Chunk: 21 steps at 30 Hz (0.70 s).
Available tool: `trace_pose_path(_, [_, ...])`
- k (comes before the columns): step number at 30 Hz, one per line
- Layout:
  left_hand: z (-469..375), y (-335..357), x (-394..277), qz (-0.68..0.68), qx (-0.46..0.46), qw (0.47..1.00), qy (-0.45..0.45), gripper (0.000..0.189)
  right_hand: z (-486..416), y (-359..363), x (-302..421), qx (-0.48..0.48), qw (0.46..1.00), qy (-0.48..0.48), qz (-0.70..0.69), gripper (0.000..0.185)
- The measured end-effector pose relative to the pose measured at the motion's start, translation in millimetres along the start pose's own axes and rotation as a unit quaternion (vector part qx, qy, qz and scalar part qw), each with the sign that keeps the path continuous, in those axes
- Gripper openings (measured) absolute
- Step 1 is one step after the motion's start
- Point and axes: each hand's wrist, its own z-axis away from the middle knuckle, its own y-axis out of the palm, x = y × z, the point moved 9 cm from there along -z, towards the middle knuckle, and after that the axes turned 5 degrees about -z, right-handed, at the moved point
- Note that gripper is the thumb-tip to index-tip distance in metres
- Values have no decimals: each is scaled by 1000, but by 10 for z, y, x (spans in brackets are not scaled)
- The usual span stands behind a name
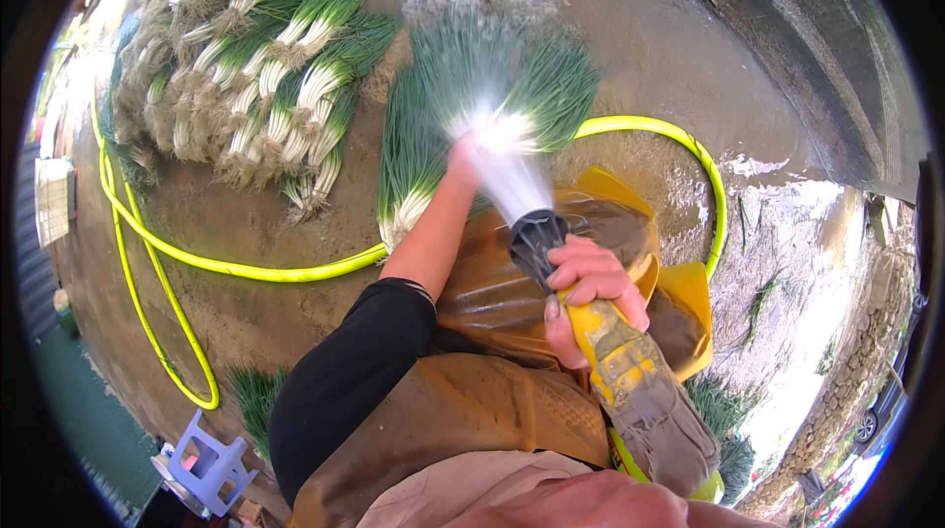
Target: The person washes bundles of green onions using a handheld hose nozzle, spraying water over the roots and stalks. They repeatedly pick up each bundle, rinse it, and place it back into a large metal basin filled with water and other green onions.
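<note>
My right hand (594,292) grips a black spray nozzle (537,244) where it joins a yellow, mud-stained hose end (613,351). A strong fan of water (517,177) shoots forward from it. The jet strikes the white stems of a bunch of green onions (557,96), whose leaves point away from me. My left hand (465,159) reaches in at those stems; spray hides its fingers, so its grip does not show. Beside my left forearm lies another bunch of green onions (406,159), roots towards me.
A large heap of green onions (244,78) with muddy roots covers the ground at left. A bright yellow hose (280,275) loops around me over wet ground. A lilac plastic stool (210,461) stands at lower left. More green leaves (720,410) lie at right, near a stony edge (819,388).
</note>
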Motion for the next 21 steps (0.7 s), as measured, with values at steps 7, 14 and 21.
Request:
trace_pose_path(7, [175, 411, 205, 76, -36, 995, -47, 31, -56, -265, 156, -33, 993, -34, 105, 29])
trace_pose_path(14, [231, 238, 220, 102, -96, 989, -50, 40, -156, -159, 266, -13, 994, -54, 97, 27])
trace_pose_path(21, [367, 380, -317, -417, 52, 886, 194, 31, 61, 49, 218, 4, 1000, -10, 29, 29])
